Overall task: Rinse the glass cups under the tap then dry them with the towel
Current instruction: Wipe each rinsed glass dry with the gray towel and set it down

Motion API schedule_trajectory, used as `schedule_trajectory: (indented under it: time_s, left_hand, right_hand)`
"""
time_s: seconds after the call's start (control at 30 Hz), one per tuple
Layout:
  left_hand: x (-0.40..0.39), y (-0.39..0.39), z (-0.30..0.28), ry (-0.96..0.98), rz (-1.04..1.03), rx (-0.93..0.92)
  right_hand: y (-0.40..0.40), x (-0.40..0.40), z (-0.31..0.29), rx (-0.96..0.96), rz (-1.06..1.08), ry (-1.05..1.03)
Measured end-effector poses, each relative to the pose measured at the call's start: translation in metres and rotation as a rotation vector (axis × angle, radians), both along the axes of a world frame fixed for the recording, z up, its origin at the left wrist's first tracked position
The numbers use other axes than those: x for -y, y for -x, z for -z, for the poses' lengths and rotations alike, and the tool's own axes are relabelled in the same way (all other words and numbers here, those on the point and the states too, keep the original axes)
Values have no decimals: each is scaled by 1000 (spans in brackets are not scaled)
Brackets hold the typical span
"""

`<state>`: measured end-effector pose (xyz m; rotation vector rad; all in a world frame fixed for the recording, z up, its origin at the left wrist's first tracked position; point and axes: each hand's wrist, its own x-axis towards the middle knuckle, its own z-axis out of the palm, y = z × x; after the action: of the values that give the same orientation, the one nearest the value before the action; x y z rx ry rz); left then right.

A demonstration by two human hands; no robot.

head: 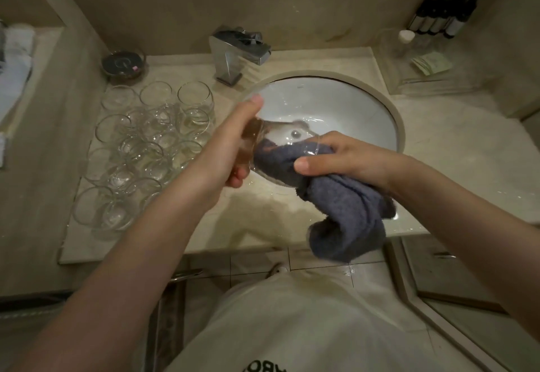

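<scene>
Head cam: left hand (233, 143) grips the base of a clear round glass cup (280, 149) tipped on its side over the white oval sink (350, 102), dead centre. Right hand (336, 158) clutches a grey-blue terry towel (344, 213), one end stuffed in the cup's mouth, the rest dangling toward 5 o'clock. A bunch of clear glass cups (143, 143) sits on the beige marble surface (453, 172) at 9 o'clock, chrome square tap (238, 53) at 12.

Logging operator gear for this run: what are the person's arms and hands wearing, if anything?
Nothing shows on either: left hand and right hand are bare, no gloves, rings, watch or bands visible. Both forearms are uncovered all the way to the frame edge, so no sleeves appear. The torso wears a light top with dark lettering.
</scene>
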<state>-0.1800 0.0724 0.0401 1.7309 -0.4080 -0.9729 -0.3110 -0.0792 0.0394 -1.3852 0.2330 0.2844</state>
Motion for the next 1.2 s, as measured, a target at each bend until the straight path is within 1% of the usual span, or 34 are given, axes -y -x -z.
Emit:
schedule_trajectory:
  time_s: [0.03,0.07,0.1,0.17,0.2,0.27,0.3,0.33,0.37,0.4,0.43,0.5,0.53,0.57,0.6,0.63,0.67,0.7,0.73,0.77,0.8,0.83,0.87,0.9,0.97,1.0,1.03,1.07,1.1,1.13,1.2]
  left_hand:
    - [4,3,-1,-62,-7,-67]
    - [7,8,0,-57,-51,-66]
    - [11,13,4,13,-136,-4]
    - [13,23,14,256,-287,220]
    - [11,26,22,377,-269,353]
    - [7,27,36,535,-143,565]
    - [5,25,41,567,-88,612]
    - [4,23,42,571,-51,613]
    - [3,21,41,539,-33,576]
    - [4,20,37,459,-32,492]
    - [6,19,30,328,-45,347]
    - [10,14,18,56,-64,-48]
    - [13,13,14,-32,-68,-124]
    - [17,14,15,-54,-79,-108]
    - [20,17,16,-17,-113,-50]
    - [23,21,18,72,-166,33]
    - [24,25,21,188,-220,139]
    - [23,27,26,309,-216,285]
    - [22,29,32,420,-157,437]
    - [20,29,39,500,-91,554]
    - [19,27,44,523,-26,605]
    - [19,24,47,482,16,589]
    - [20,23,45,390,32,516]
    - [23,21,40,250,37,394]
    - [31,20,30,-44,13,31]
    - [35,20,29,-118,-21,-74]
    - [37,22,32,-114,-56,-68]
    - [37,26,34,-36,-101,14]
    - [35,30,38,98,-147,170]
    - [33,33,42,246,-151,370]
    - [27,30,47,489,-3,752]
  right_hand:
    - [0,-2,0,11,-10,33]
    - [-1,-2,0,12,-14,21]
    - [-2,-1,0,0,-30,-19]
    - [0,1,4,-32,-107,-138]
    - [2,3,7,-49,-136,-203]
    - [6,7,17,-54,-173,-295]
    - [8,8,20,-53,-179,-309]
    - [9,8,23,-58,-162,-302]
    - [9,8,24,-75,-127,-281]
    - [9,9,25,-79,-94,-254]
    - [9,9,23,-78,-59,-210]
    - [7,6,15,-36,-16,-68]
    - [6,6,11,-14,-20,-6]
    - [4,6,7,-4,-31,23]
    - [3,7,5,5,-55,-1]
    - [4,8,6,4,-77,-55]
    - [7,12,11,-16,-82,-149]
    - [10,14,16,-65,-45,-268]
    - [13,15,22,-109,9,-370]
    - [16,15,26,-144,48,-425]
    - [18,15,31,-146,59,-436]
    - [19,15,34,-129,54,-405]
    - [20,15,35,-88,38,-357]
    - [19,14,35,-70,30,-280]
    - [20,15,32,-75,47,-86]
    - [20,15,30,-66,48,-5]
    - [20,15,29,-55,42,33]
    - [19,15,30,-48,40,10]
    - [19,16,31,-52,35,-69]
    - [19,17,32,-57,28,-186]
    - [21,21,38,-37,-31,-389]
